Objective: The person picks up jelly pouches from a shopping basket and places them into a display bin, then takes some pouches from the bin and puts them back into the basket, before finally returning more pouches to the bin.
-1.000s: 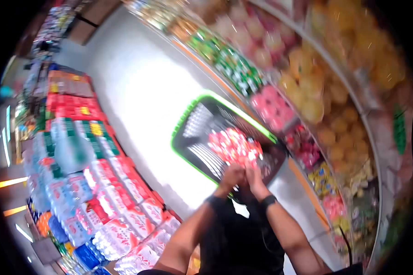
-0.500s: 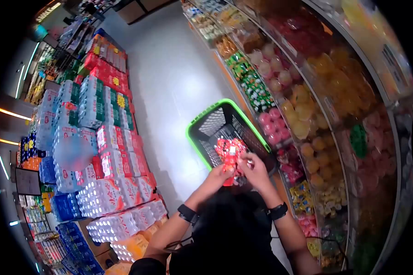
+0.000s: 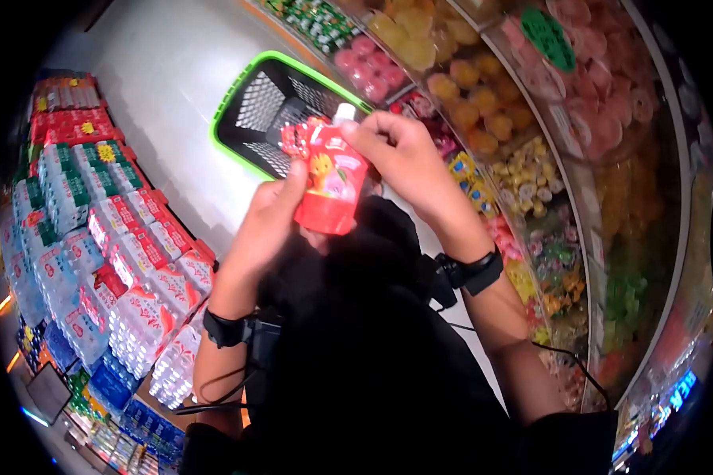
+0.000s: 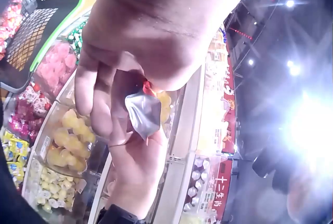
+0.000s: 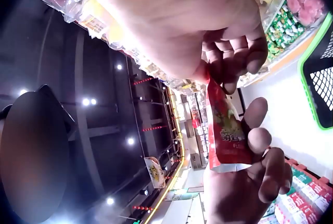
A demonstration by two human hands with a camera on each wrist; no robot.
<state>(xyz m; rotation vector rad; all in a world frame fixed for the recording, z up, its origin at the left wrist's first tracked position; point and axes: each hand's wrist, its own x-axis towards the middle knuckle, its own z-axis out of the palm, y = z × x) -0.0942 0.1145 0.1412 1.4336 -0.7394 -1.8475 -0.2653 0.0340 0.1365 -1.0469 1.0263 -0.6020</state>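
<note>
A red drink pouch with fruit pictures and a white cap is held up in front of the body, tilted. My left hand grips its lower left side, thumb across the front. At the upper right corner, just below the cap, my right hand pinches it between thumb and finger. The right wrist view shows the red pouch stretched between both hands; in the left wrist view only its silvery end shows. Behind it stands a black basket with a green rim, holding red-wrapped packets.
Along the right run shelf bins of wrapped sweets, among them pink ones and orange ones. Stacked bottle packs line the left. Between them lies a pale floor. Both wrists wear black bands.
Both hands have risen from the basket toward the head with the red pouch, which now shows its front and white cap. The basket appears farther up and left in view.
</note>
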